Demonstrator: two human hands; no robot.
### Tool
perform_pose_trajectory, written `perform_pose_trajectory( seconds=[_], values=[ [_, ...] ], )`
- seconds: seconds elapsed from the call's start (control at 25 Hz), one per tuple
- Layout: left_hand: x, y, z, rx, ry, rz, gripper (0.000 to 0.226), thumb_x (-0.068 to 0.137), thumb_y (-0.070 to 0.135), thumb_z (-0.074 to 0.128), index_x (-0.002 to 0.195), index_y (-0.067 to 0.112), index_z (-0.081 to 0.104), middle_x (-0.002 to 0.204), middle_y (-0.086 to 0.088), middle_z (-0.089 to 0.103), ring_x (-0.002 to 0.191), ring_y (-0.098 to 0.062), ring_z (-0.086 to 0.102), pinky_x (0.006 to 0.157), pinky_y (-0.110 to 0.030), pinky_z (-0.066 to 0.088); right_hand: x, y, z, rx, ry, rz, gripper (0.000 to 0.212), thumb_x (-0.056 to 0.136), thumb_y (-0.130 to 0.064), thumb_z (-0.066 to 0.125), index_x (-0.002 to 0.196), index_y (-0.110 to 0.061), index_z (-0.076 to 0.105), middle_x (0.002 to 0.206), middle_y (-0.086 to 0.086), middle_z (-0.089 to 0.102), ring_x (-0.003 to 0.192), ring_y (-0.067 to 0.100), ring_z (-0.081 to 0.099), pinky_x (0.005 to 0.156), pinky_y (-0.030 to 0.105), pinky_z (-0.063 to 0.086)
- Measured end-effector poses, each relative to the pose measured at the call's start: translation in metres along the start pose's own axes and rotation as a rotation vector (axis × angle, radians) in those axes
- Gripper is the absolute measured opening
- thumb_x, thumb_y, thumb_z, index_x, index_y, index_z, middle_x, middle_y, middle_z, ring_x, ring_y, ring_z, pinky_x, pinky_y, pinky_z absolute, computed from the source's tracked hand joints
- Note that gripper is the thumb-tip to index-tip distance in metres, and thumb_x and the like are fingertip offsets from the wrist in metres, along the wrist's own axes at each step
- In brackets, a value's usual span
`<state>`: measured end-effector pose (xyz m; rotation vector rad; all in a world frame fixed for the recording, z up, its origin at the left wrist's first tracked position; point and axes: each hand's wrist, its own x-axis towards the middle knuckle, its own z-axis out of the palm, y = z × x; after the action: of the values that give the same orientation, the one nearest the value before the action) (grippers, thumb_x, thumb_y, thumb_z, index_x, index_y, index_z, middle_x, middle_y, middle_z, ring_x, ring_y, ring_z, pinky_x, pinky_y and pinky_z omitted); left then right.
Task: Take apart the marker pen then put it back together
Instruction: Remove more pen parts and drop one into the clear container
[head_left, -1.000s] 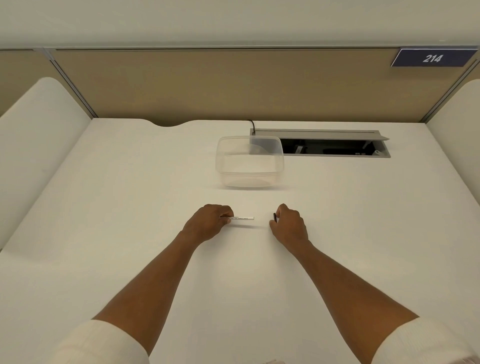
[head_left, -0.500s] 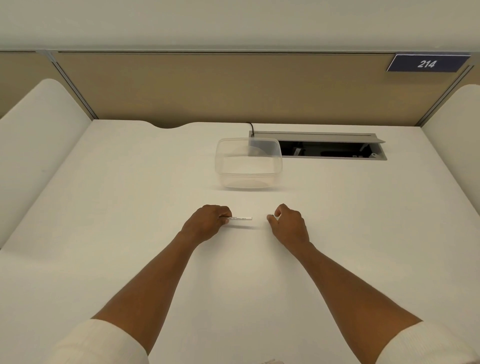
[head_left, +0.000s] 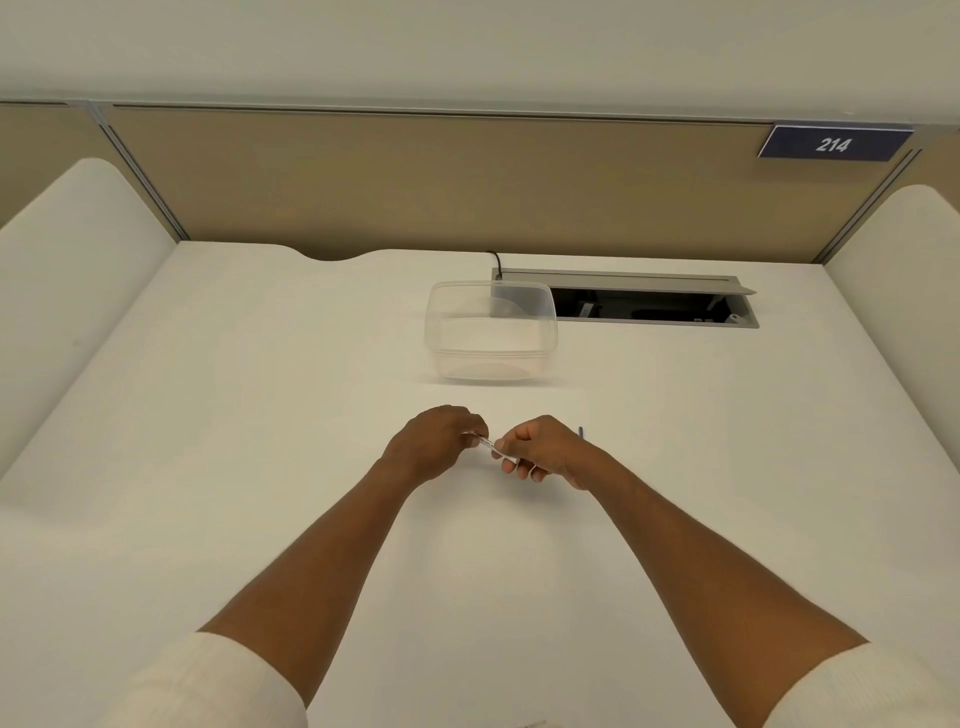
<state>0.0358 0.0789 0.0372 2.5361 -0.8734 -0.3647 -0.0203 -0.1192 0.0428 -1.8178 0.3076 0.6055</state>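
Both of my hands hold the thin white marker pen body (head_left: 487, 443) just above the white desk. My left hand (head_left: 436, 441) grips its left end with closed fingers. My right hand (head_left: 540, 449) pinches its right end, and most of the body is hidden by the fingers. A small dark blue part, likely the cap (head_left: 581, 432), lies on the desk just behind my right hand, partly hidden by it.
A clear plastic container (head_left: 491, 332) stands on the white desk (head_left: 234, 415) beyond my hands. Behind it is an open cable hatch (head_left: 649, 304) with a black cable. Tan partition walls and white side panels enclose the desk.
My right hand has moved left onto the pen body and now grips it. The dark part it held a second ago lies on the desk behind it. The left hand has kept its grip.
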Motion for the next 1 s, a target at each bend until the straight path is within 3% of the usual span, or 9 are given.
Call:
perform_pose_trajectory(
  seconds=[0.12,0.2,0.4,0.6,0.72,0.88,1.0],
  values=[
    [-0.007,-0.004,0.009,0.004,0.165,-0.068,0.043,0.097,0.022,0.054,0.139,0.03,0.048,0.149,0.012,0.044,0.137,-0.009,0.037,0.105,-0.033,0.042,-0.002,-0.002,-0.004,0.054,0.042,0.036,0.017,0.094,-0.021,0.064,0.092,-0.006,0.072,0.072,0.003,0.072,0.055,0.01,0.058,0.051,0.021,0.045],
    [-0.014,-0.01,0.016,0.027,0.235,-0.138,0.06,0.097,0.023,0.053,0.152,0.025,0.028,0.161,0.008,0.024,0.145,-0.01,0.025,0.11,-0.034,0.037,-0.004,-0.002,-0.005,0.134,0.081,0.046,0.012,0.095,-0.016,0.062,0.092,-0.005,0.068,0.079,0.008,0.072,0.058,0.012,0.059,0.054,0.022,0.047],
    [-0.023,-0.02,0.039,-0.044,0.088,-0.304,0.071,0.098,0.037,0.049,0.156,0.023,0.01,0.165,0.008,0.004,0.151,-0.011,0.01,0.117,-0.036,0.027,-0.004,0.003,0.0,0.349,0.141,-0.052,0.013,0.094,-0.002,0.062,0.105,0.003,0.061,0.089,0.015,0.071,0.067,0.019,0.069,0.061,0.024,0.06],
    [-0.023,-0.021,0.057,0.019,-0.019,-0.266,0.076,0.099,0.042,0.044,0.156,0.011,0.003,0.165,-0.004,-0.007,0.152,-0.018,-0.009,0.124,-0.036,-0.001,0.007,0.009,0.01,0.403,0.236,-0.132,0.014,0.092,0.003,0.06,0.104,-0.002,0.062,0.092,0.014,0.074,0.077,0.018,0.073,0.073,0.027,0.061],
    [-0.023,-0.021,0.06,0.034,-0.019,-0.264,0.076,0.1,0.043,0.041,0.156,0.011,0.0,0.164,-0.003,-0.012,0.151,-0.017,-0.013,0.123,-0.036,-0.006,0.014,0.015,0.014,0.311,0.301,-0.167,0.01,0.088,-0.003,0.067,0.092,-0.013,0.065,0.091,0.007,0.077,0.08,0.011,0.069,0.075,0.027,0.054],
    [-0.023,-0.02,0.061,0.025,-0.033,-0.279,0.077,0.1,0.043,0.041,0.155,0.013,-0.004,0.164,-0.002,-0.015,0.15,-0.017,-0.016,0.122,-0.036,-0.009,0.022,0.026,0.021,-0.015,0.411,-0.176,0.01,0.081,-0.008,0.073,0.086,-0.01,0.064,0.08,0.001,0.07,0.069,0.011,0.058,0.073,0.027,0.049],
    [-0.024,-0.02,0.061,0.025,-0.036,-0.283,0.077,0.1,0.043,0.04,0.155,0.014,-0.005,0.163,-0.002,-0.016,0.15,-0.016,-0.017,0.122,-0.036,-0.009,0.021,0.032,0.026,-0.169,0.438,-0.216,0.011,0.079,-0.003,0.069,0.081,-0.009,0.061,0.08,0.009,0.069,0.069,0.019,0.057,0.066,0.023,0.044]
  ],
)
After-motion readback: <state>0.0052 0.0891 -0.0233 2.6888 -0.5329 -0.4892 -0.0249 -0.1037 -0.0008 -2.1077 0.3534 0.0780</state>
